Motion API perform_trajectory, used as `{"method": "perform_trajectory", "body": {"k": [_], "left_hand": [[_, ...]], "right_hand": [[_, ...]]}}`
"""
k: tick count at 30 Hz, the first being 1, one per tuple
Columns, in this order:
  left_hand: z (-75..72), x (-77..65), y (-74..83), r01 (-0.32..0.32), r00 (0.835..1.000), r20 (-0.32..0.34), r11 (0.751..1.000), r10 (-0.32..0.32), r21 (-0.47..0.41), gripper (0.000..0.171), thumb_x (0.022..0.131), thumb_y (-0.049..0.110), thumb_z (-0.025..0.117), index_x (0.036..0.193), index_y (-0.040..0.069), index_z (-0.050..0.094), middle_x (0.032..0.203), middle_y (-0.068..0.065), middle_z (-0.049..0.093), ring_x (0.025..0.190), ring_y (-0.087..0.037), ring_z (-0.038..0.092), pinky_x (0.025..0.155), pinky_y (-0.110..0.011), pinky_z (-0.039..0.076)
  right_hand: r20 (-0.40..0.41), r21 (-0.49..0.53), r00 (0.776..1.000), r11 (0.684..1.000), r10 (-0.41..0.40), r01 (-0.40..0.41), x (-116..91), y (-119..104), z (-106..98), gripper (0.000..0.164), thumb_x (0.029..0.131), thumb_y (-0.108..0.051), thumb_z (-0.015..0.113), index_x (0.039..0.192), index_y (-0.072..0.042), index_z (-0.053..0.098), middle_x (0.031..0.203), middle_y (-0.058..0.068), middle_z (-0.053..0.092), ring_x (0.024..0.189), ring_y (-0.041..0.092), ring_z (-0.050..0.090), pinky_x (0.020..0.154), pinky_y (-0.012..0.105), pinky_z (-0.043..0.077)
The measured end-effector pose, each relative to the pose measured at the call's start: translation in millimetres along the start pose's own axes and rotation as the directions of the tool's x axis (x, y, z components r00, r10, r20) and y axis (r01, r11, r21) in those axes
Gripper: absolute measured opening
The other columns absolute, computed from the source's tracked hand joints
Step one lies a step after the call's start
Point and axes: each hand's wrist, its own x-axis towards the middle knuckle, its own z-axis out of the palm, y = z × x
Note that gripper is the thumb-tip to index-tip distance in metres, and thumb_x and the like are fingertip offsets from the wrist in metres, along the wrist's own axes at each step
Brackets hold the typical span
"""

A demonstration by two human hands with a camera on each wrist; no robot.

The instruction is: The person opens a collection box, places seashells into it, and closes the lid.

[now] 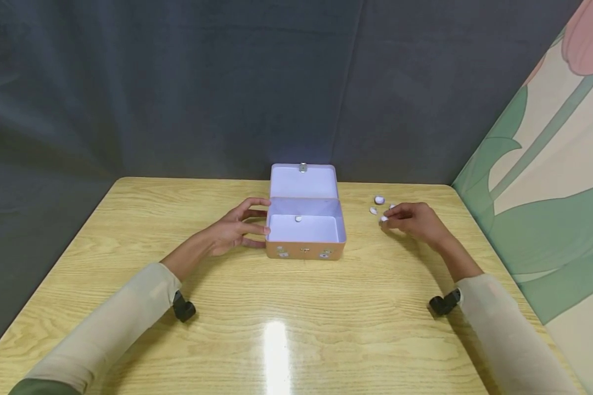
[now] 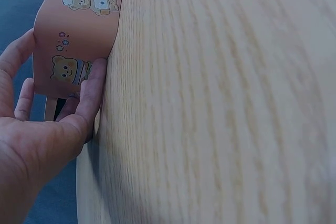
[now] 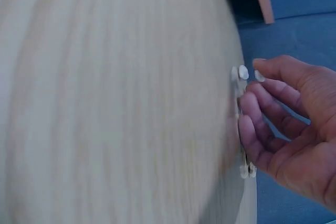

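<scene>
An orange metal box [image 1: 305,250] printed with bears stands on the table, its lid [image 1: 303,182] raised at the back. On its lilac floor lies one small white shell-like piece [image 1: 298,219]. Spread fingers of my left hand [image 1: 233,227] touch the box's left side, the thumb at the upper edge. To the right of the box, my right hand [image 1: 415,221] pinches a small white piece [image 3: 259,76] between thumb and index finger, low over the table. Other white pieces [image 1: 379,200] lie close to those fingertips; the right hand partly hides one in the head view.
The wooden table [image 1: 227,307] runs back to a dark grey curtain [image 1: 217,99]. A panel with a flower print [image 1: 563,219] borders its right side. Each sleeve carries a black wrist camera [image 1: 184,307].
</scene>
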Motion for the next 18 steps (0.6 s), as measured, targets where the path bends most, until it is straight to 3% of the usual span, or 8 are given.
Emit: {"method": "perform_trajectory", "body": {"k": [7, 18], "left_hand": [[0.2, 1.9, 0.4, -0.001, 1.0, 0.002, 1.0, 0.001, 0.002, 0.073, 0.106, 0.002, 0.074, 0.166, 0.024, 0.039, 0.175, -0.019, 0.029, 0.142, -0.039, 0.058, 0.11, -0.059, 0.066], [-1.3, 2.2, -1.1, -0.004, 1.0, 0.002, 1.0, 0.004, 0.0, 0.073, 0.106, 0.001, 0.073, 0.167, 0.023, 0.038, 0.175, -0.019, 0.029, 0.144, -0.042, 0.058, 0.109, -0.059, 0.067]], "right_hand": [[-0.061, 0.258, 0.998, 0.965, -0.025, 0.04, 2.7, -3.6, -0.2, 0.04, 0.108, -0.008, 0.074, 0.14, 0.013, 0.068, 0.101, -0.023, 0.081, 0.094, -0.005, 0.075, 0.082, 0.016, 0.064], [-0.112, 0.394, 0.992, 0.914, -0.05, 0.091, 7.5, -22.0, 12.3, 0.045, 0.106, -0.008, 0.078, 0.141, 0.017, 0.066, 0.101, -0.024, 0.081, 0.094, -0.004, 0.079, 0.087, 0.019, 0.068]]}}
